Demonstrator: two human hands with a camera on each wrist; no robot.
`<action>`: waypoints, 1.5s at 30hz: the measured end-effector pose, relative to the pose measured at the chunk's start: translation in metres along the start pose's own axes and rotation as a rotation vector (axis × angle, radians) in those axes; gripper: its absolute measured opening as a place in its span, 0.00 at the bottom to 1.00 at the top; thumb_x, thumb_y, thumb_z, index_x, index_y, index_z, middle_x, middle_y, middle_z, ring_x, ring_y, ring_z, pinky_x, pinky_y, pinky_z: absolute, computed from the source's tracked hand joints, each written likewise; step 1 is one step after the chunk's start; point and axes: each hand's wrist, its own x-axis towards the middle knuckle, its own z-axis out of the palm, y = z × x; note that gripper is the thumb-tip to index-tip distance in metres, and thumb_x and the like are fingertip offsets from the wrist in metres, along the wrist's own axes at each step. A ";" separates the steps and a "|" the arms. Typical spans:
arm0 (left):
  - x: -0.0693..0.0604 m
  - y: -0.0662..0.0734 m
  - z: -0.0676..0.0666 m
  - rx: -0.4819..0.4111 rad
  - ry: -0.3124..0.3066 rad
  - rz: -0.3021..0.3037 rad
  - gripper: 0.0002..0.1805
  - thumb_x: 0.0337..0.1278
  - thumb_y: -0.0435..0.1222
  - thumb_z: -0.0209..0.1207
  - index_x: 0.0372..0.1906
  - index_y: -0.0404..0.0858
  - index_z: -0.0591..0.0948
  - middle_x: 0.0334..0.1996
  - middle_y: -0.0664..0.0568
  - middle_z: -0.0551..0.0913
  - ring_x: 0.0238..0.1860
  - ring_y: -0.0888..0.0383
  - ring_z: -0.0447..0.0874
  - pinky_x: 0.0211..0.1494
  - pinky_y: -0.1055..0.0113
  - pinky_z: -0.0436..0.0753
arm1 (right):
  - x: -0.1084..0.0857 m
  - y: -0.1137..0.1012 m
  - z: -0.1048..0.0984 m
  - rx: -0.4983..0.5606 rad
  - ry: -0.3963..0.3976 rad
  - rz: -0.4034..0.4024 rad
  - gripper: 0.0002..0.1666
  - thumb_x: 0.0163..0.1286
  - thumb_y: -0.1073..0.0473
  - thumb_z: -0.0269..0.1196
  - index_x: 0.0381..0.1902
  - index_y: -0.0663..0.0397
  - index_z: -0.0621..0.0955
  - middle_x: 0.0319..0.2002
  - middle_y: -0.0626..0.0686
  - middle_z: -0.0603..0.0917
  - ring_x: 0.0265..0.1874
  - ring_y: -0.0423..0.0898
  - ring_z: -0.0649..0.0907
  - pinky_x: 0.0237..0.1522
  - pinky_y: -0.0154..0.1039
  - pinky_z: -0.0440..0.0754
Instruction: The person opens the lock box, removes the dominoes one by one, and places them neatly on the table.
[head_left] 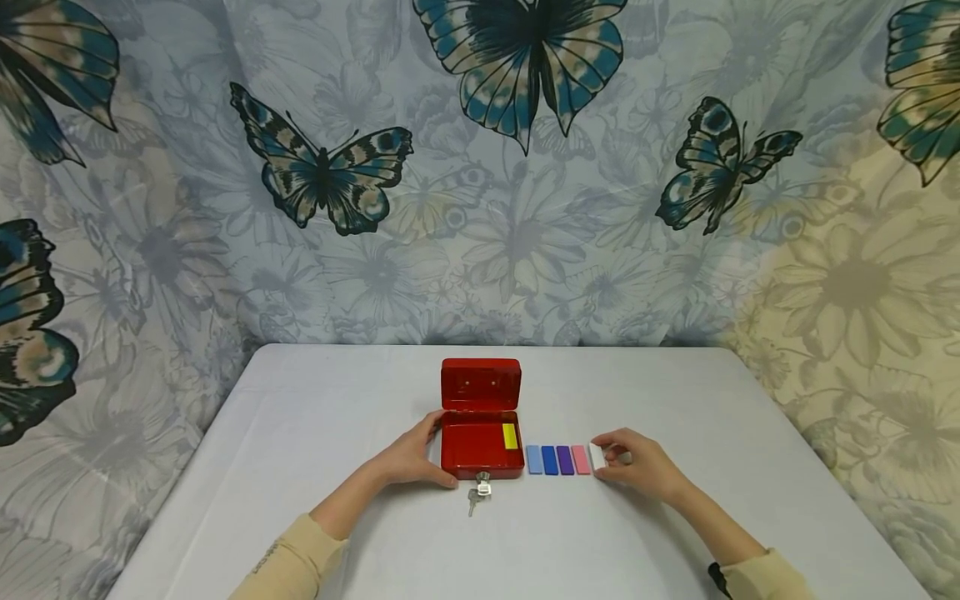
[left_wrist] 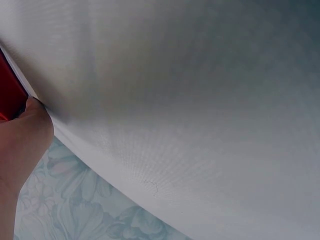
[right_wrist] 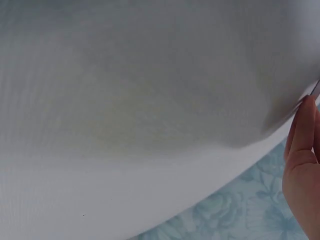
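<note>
A red metal cash box (head_left: 482, 468) stands on the table with its lid raised. Inside, at the right, lies a yellow block (head_left: 510, 437). My left hand (head_left: 411, 454) grips the box by its left side, thumb at the front corner and fingers at the rear; in the left wrist view only a red piece of it shows. To the right of the box runs a row of flat blocks: light blue (head_left: 534, 460), blue (head_left: 551, 460), purple (head_left: 566, 460) and pink (head_left: 581, 460). At the row's right end my right hand (head_left: 637, 467) pinches a white block (head_left: 597, 457) between thumb and fingers.
A small padlock (head_left: 483, 486) sits at the box's front, with keys (head_left: 473, 501) hanging toward me. The white table (head_left: 360, 375) reaches back to a wall covering (head_left: 525, 250) printed with butterflies and flowers.
</note>
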 end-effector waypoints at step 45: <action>0.000 0.001 -0.002 -0.003 0.000 -0.002 0.59 0.35 0.40 0.78 0.74 0.37 0.55 0.71 0.42 0.62 0.70 0.41 0.60 0.69 0.46 0.66 | 0.002 -0.003 -0.004 0.046 -0.057 0.040 0.30 0.56 0.58 0.74 0.55 0.64 0.78 0.41 0.52 0.80 0.38 0.47 0.80 0.37 0.32 0.80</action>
